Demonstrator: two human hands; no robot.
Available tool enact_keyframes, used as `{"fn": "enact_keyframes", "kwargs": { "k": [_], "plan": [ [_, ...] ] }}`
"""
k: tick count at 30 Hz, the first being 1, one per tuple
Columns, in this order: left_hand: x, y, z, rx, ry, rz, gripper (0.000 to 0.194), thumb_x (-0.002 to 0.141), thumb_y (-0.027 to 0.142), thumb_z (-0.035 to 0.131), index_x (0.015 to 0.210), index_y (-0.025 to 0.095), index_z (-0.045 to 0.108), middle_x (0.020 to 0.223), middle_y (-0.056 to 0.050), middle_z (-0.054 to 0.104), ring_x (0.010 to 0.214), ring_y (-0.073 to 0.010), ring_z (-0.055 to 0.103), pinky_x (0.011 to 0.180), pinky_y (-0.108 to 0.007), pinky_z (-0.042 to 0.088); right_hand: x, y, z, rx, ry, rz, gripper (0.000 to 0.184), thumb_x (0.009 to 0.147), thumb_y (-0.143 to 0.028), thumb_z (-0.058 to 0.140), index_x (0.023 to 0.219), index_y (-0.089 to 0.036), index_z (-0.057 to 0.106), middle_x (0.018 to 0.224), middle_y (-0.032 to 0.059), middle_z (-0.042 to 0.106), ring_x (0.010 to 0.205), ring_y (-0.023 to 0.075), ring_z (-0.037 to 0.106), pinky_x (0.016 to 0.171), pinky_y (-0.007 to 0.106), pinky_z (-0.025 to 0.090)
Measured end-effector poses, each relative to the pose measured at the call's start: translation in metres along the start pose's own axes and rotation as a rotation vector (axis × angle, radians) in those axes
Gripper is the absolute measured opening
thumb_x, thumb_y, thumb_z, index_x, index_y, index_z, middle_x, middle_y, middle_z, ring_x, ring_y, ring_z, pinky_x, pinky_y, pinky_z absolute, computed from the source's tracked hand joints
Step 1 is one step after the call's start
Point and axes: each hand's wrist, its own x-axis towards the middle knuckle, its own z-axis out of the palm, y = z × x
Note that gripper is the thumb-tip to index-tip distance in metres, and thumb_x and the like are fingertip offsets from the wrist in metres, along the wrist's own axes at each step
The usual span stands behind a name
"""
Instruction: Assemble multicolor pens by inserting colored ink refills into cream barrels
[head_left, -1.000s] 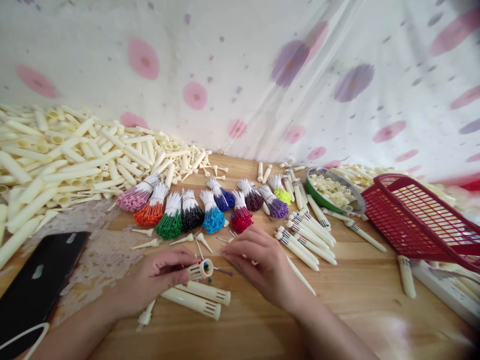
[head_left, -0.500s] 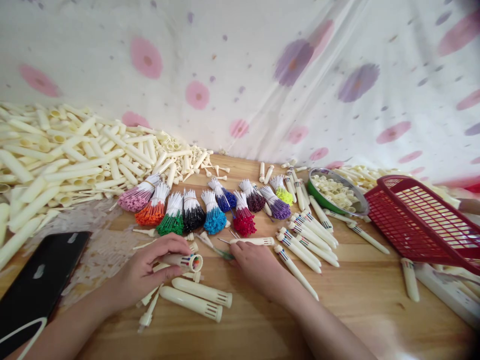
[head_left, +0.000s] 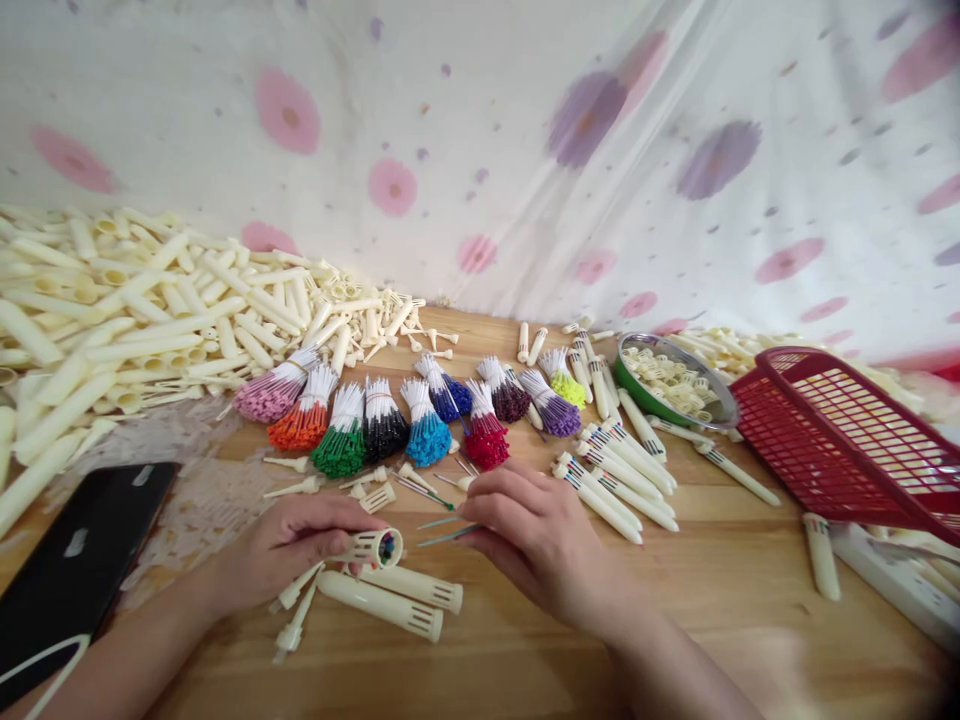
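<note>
My left hand (head_left: pixel 281 548) is closed around a cream multicolour pen barrel (head_left: pixel 366 547). Its slotted open end faces right, and coloured pieces show inside the mouth. My right hand (head_left: pixel 529 535) pinches a pair of tweezers (head_left: pixel 442 530), whose two thin prongs point left, apart, a short way from the barrel's mouth. Below the left hand lie two slotted barrels (head_left: pixel 382 603). Thin refills (head_left: pixel 420 490) with dark and green ends rest on the wood between the hands. Beyond them stand bundles of coloured refills, among them a red bundle (head_left: pixel 486 440) and a green bundle (head_left: pixel 341 443).
A heap of cream barrels (head_left: pixel 150 300) fills the back left. A black phone (head_left: pixel 82 550) lies front left by clear plastic bits (head_left: pixel 187 500). To the right are filled pens (head_left: pixel 622 470), a green bowl (head_left: pixel 667 385) of small parts and a red basket (head_left: pixel 840 430).
My right hand has risen and moved right, bringing the tweezers into clearer view with prongs towards the barrel. My left hand has lowered slightly and turned the barrel a little.
</note>
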Motion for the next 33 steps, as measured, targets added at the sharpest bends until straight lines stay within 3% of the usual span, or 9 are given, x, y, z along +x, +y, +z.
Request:
{"fn": "enact_keyframes", "kwargs": {
  "k": [6,23,30,33],
  "plan": [
    [0.001,0.003,0.006,-0.105,-0.044,-0.063,0.03,0.081,0.046,0.061,0.098,0.026,0.076,0.091,-0.008,0.076,0.076,-0.0228,0.071,0.064,-0.029,0.058,0.003,-0.013,0.011,-0.041,0.103,-0.027,0.017,0.092,-0.021,0.05,0.08,-0.015,0.061,0.071,0.004,0.064,0.066,0.0143,0.054,0.058,0.025,0.042],
    [0.003,0.001,0.009,-0.226,-0.053,-0.111,0.024,0.079,0.04,0.065,0.096,0.026,0.076,0.092,-0.007,0.076,0.071,-0.0185,0.07,0.061,-0.025,0.057,0.004,-0.012,0.011,-0.077,0.057,-0.014,0.019,0.092,-0.022,0.048,0.08,-0.016,0.061,0.072,0.0042,0.064,0.067,0.0157,0.054,0.058,0.026,0.042],
    [0.002,-0.002,0.009,-0.132,-0.059,-0.108,0.027,0.081,0.039,0.062,0.1,0.024,0.075,0.094,-0.008,0.076,0.07,-0.0193,0.07,0.06,-0.027,0.057,0.004,-0.011,0.012,-0.08,0.049,-0.005,0.02,0.092,-0.02,0.047,0.077,-0.016,0.06,0.068,0.0031,0.062,0.064,0.0145,0.053,0.057,0.025,0.041],
    [0.002,-0.004,0.008,-0.021,-0.009,-0.065,0.026,0.082,0.036,0.061,0.1,0.024,0.075,0.093,-0.008,0.076,0.078,-0.0217,0.07,0.069,-0.03,0.057,0.004,-0.01,0.012,-0.057,0.041,0.019,0.019,0.091,-0.02,0.049,0.076,-0.016,0.06,0.068,0.0029,0.062,0.064,0.0141,0.053,0.057,0.024,0.04]
  ]
}}
